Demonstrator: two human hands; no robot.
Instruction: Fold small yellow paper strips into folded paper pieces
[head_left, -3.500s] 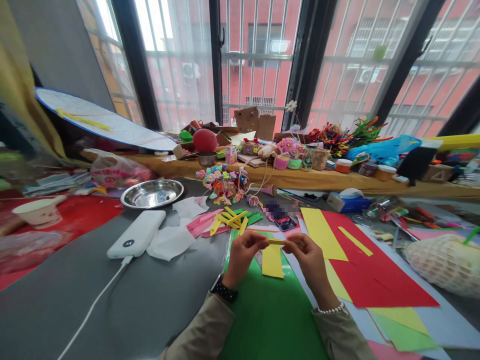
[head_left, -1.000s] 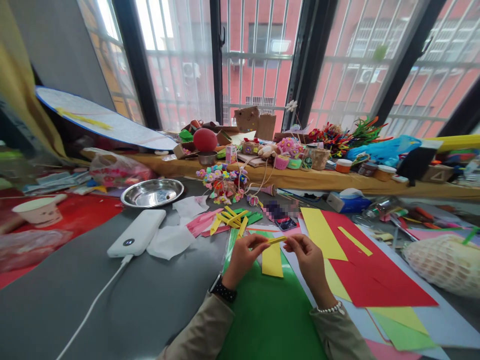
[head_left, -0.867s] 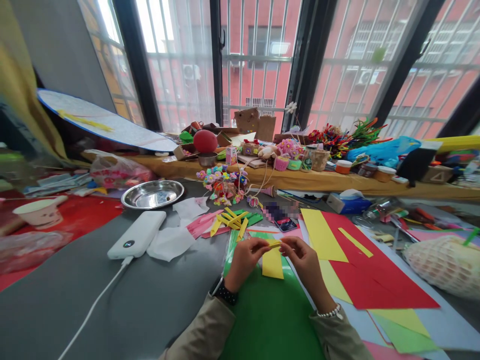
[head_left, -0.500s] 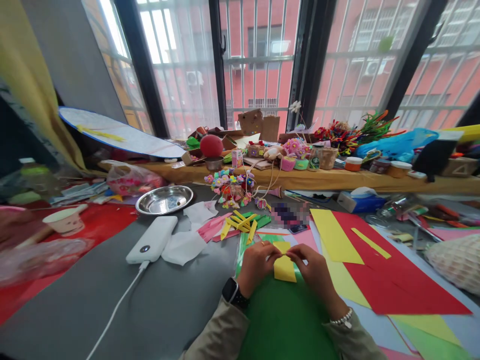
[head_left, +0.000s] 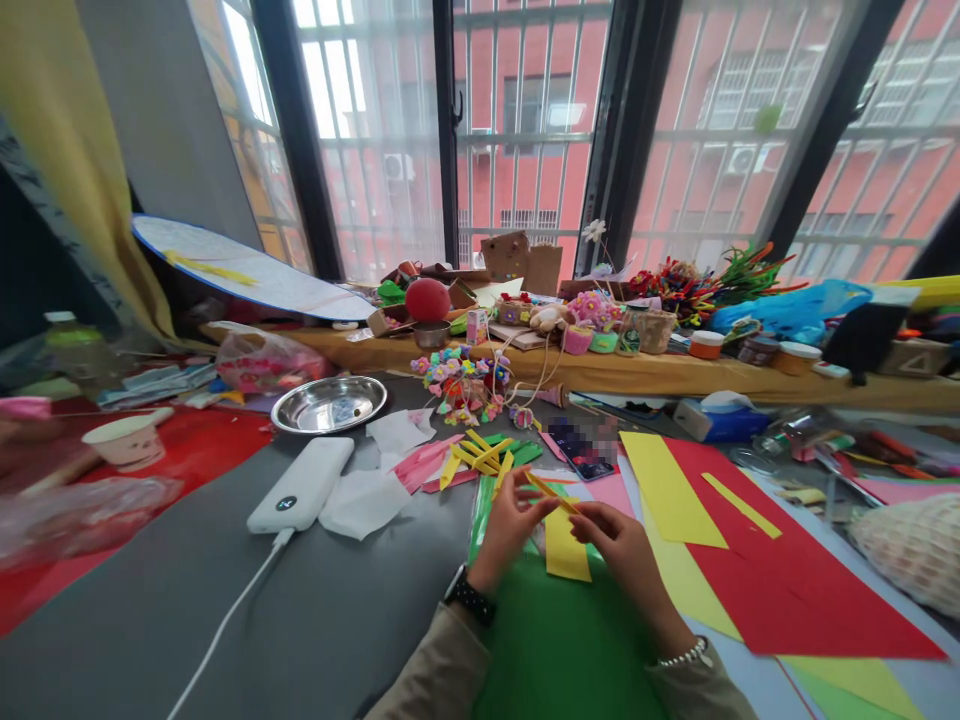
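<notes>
A narrow folded strip of yellow paper (head_left: pixel 553 492) slants between my two hands above a green mat. My right hand (head_left: pixel 616 542) pinches its lower right end between thumb and fingers. At the upper left end, the thumb and fingers of my left hand (head_left: pixel 511 528) are curled round the strip. Beneath the hands a flat yellow paper piece (head_left: pixel 568 552) lies on the green mat (head_left: pixel 570 640). Just beyond my left hand sit several folded yellow strips (head_left: pixel 484 455), with green and pink paper pieces around them.
A white power bank (head_left: pixel 304 487) with a cable, white tissue (head_left: pixel 367 500) and a metal plate (head_left: pixel 328 404) lie to the left. Red paper (head_left: pixel 810 570) and yellow sheets (head_left: pixel 667 490) spread to the right. A phone (head_left: pixel 581 450) lies ahead. A blurred person's hand (head_left: pixel 22 440) shows far left.
The yellow paper between my hands was held flat at a pinch point; now a thin strip slants there. My left hand's fingers have lifted and spread a little; a separate yellow piece lies below.
</notes>
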